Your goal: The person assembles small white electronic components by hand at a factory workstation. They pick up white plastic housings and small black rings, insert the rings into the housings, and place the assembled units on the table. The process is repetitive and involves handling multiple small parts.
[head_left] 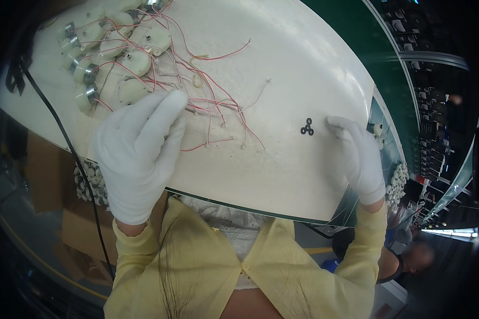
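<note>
My left hand [138, 151], in a white glove, hovers at the near edge of a heap of small white geared motors [135, 63] with red and white wires [213, 98]. Its fingers are loosely bent, thumb and forefinger slightly apart, and nothing shows between them. Some wires pass behind this hand. My right hand [359, 157], also gloved in white, rests by the table's right side, its fingers stretched and a little curved, with nothing seen in them. Just left of its fingertips lies a cluster of small black rings [307, 127].
The white table [271, 175] has a dark green edge. A tan rubber band [197, 80] lies among the wires. Beneath the left side are a cardboard box [82, 228] and many small white parts [92, 181]. More white parts [397, 186] lie at the right. A black cable [64, 127] hangs at left.
</note>
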### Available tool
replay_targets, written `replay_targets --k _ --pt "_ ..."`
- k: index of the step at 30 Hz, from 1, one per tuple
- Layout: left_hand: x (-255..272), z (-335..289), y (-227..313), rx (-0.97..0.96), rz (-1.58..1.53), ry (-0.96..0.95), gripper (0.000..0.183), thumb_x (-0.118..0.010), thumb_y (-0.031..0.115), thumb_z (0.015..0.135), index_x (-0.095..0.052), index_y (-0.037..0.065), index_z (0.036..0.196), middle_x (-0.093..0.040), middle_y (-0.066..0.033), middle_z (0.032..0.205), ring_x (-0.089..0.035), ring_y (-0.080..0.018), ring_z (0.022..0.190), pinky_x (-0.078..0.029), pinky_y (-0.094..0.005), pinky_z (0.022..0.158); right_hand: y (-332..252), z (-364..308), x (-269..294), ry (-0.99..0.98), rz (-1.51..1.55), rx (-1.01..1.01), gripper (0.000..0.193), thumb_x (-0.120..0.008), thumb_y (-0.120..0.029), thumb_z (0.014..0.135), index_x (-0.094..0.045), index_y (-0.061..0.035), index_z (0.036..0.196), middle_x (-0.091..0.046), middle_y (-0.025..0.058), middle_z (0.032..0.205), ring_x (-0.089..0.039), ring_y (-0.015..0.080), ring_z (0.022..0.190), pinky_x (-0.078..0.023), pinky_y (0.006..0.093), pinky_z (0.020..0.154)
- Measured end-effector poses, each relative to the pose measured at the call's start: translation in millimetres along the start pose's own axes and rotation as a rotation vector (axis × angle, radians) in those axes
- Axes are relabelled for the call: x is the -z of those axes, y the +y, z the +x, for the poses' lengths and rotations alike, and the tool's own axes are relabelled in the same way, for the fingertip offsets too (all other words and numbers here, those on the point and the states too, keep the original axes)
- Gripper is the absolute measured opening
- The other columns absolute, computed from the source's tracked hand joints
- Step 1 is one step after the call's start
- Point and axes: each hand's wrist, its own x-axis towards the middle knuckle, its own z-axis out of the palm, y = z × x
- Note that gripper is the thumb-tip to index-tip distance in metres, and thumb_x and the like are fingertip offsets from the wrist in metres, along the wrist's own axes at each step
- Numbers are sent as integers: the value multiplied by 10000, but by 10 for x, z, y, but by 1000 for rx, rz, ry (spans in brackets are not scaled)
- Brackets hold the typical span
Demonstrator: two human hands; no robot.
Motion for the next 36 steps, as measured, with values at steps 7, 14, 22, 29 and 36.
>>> replay_targets --k 7,14,22,29,36 --pt "-22 -5 -14 -19 14 42 501 -849 26 757 -724 131 1231 -722 -38 1114 -630 -255 842 -509 -380 710 -23 32 -226 -9 390 -37 355 -693 -93 1012 -574 19 1328 -673 91 1049 -621 154 867 -531 297 852" --pt "-21 10 -17 -20 -20 41 510 -851 25 745 -726 133 1227 -727 -31 1092 -629 -248 799 -505 -371 670 125 -26 -262 -46 477 60 377 -736 -52 961 -586 22 1298 -681 113 1061 -646 190 925 -549 330 871" --pt "-20 -4 -11 -7 14 24 519 -854 33 748 -726 155 1236 -723 -22 1100 -625 -244 828 -498 -371 683 -90 164 -98 23 5 261 404 -796 -63 780 -661 -41 1160 -673 107 899 -663 308 806 -508 406 719" --pt "28 26 40 46 -18 -43 499 -837 15 766 -727 127 1239 -728 -43 1119 -635 -256 851 -503 -380 737 -222 191 102 -132 -198 240 326 -787 -142 783 -667 -132 1086 -646 20 846 -635 255 777 -443 389 709" --pt "23 -6 23 32 0 -30 478 -832 2 775 -731 106 1231 -738 -64 1145 -657 -264 888 -513 -380 761 -415 24 148 -186 -442 220 313 -762 -204 826 -645 -197 1116 -562 -3 825 -592 221 787 -421 377 784"
